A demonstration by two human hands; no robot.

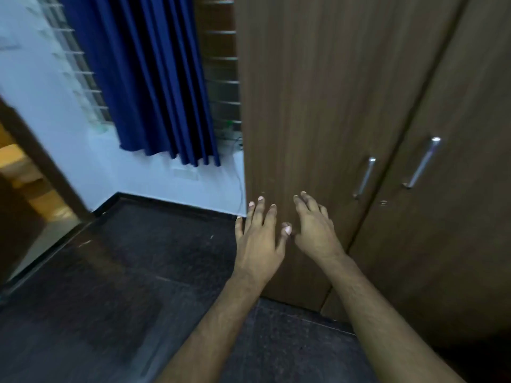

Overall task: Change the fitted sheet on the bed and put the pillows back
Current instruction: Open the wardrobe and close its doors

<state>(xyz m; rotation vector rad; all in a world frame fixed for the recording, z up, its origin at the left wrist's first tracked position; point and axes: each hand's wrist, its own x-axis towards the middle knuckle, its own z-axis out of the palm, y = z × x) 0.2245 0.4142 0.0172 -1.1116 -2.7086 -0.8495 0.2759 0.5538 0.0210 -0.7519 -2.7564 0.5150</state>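
No bed, sheet or pillow is in view. My left hand and my right hand are held out side by side in front of a brown wooden wardrobe. Both hands are empty, with fingers spread and relaxed. They hover low near the left wardrobe door. Whether the fingertips touch the wood, I cannot tell. Two metal handles sit on the closed doors to the right of my hands.
A dark blue curtain hangs over a barred window at the back left. A white cable runs down the white wall beside the wardrobe. The floor is dark polished stone. An open doorway lies at the far left.
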